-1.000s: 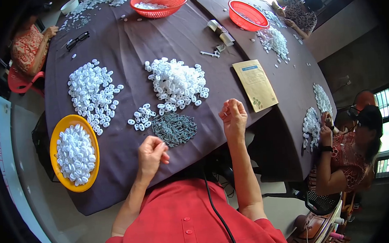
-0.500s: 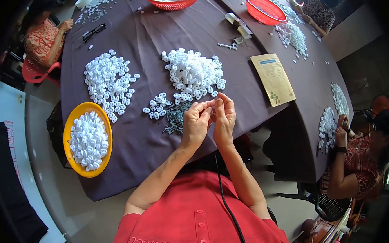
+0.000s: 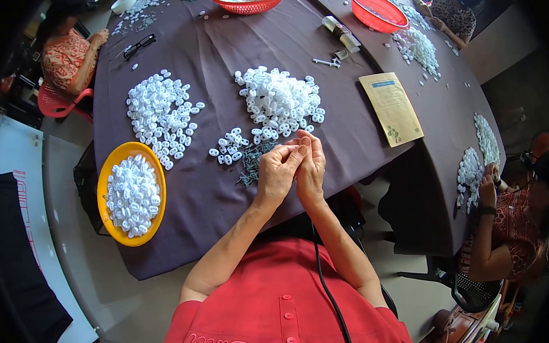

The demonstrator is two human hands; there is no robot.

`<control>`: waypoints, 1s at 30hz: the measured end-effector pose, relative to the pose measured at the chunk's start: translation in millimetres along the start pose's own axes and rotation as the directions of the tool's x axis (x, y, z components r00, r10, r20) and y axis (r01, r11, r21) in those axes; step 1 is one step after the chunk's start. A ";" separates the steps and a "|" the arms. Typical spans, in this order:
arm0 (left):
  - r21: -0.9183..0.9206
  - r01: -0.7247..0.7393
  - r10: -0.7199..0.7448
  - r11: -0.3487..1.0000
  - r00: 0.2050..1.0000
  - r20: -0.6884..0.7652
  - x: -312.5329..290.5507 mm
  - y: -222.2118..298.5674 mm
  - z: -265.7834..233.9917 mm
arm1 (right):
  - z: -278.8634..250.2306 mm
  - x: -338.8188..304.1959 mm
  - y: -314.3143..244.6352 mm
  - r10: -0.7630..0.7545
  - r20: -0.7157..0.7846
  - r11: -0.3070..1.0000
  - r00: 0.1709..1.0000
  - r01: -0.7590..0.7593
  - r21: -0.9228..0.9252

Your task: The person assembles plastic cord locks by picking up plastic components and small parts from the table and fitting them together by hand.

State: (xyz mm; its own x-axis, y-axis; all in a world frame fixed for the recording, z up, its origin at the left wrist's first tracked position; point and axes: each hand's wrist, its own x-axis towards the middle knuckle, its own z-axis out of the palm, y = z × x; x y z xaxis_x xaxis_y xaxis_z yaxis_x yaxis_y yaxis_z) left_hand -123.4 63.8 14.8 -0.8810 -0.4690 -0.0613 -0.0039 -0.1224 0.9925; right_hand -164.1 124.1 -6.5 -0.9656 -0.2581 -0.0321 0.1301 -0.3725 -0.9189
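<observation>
Where dark tablecloth overhangs pale floor, the left hand and right hand press fingers together.

Dark-clothed table, white pieces, yellow bowl

Small white oval pieces, plastic-looking, form a mounded heap on the near part of the dark cloth-covered bench; single pieces spread at its margin, many showing paired dark spots. A smaller, flatter cluster of matching white oval pieces lies at its near left. Beside this cluster, short, thin grey-green rods lie criss-crossed in a low pile, partly hidden at right.
</observation>
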 end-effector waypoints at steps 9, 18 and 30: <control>-0.183 0.209 -0.209 0.961 0.978 0.020 2.4 15.2 -9.3 | 7.0 -2.0 -2.9 0.062 0.019 0.998 0.998 -0.062 -0.001; -0.175 0.186 -0.174 0.967 0.982 0.079 3.1 19.7 -6.4 | 3.5 -1.5 -17.8 0.289 0.141 0.931 0.947 -0.313 0.188; -0.117 0.207 -0.200 0.971 0.977 0.068 1.8 24.5 -0.6 | 7.1 -3.5 -22.5 0.214 0.070 0.969 0.974 -0.221 0.111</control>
State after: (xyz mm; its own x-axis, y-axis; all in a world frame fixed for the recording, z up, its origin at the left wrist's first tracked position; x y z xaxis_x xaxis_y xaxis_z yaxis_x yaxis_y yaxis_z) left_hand -124.8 59.5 39.0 -0.8926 -0.3741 -0.2516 -0.1309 -0.3189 0.9387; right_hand -162.0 127.1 17.0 -0.8973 -0.3933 -0.2007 0.3645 -0.4033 -0.8394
